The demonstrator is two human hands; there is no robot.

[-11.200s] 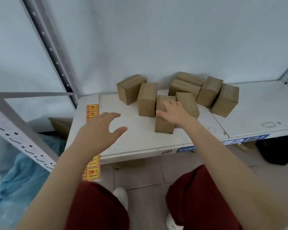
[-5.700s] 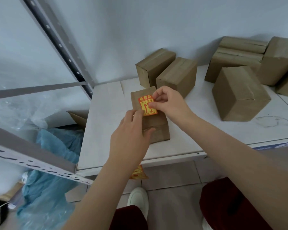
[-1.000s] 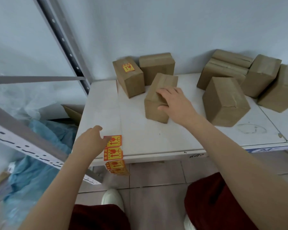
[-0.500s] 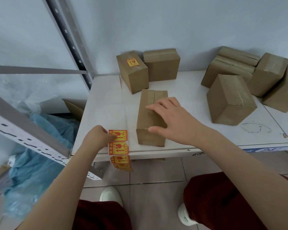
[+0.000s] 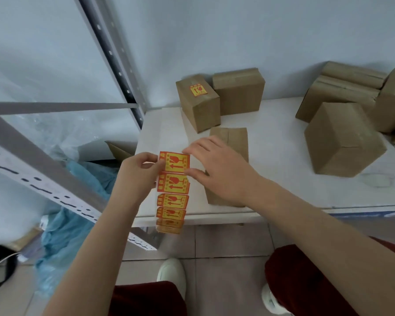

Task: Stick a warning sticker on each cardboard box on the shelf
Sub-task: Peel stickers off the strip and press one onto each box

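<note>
A strip of red-and-yellow warning stickers (image 5: pixel 173 190) hangs over the front of the white shelf (image 5: pixel 283 197). My left hand (image 5: pixel 139 174) pinches the strip's top left edge. My right hand (image 5: pixel 217 169) has thumb and forefinger at the right edge of the top sticker (image 5: pixel 175 162). A plain cardboard box (image 5: pixel 234 142) lies flat just behind my right hand. At the back left stands a box with a sticker on top (image 5: pixel 198 103), and an unmarked box (image 5: pixel 238 91) stands beside it.
Several more plain boxes (image 5: pixel 342 137) cluster at the right of the shelf. A grey metal upright (image 5: pixel 114 58) and a perforated rail (image 5: pixel 43 169) frame the left side. Blue plastic sheeting (image 5: pixel 78 201) lies below on the left. My knees and shoes are below the shelf edge.
My left hand has lifted the top of the sticker strip off the shelf. My right hand has left the flat box and come left to the top sticker.
</note>
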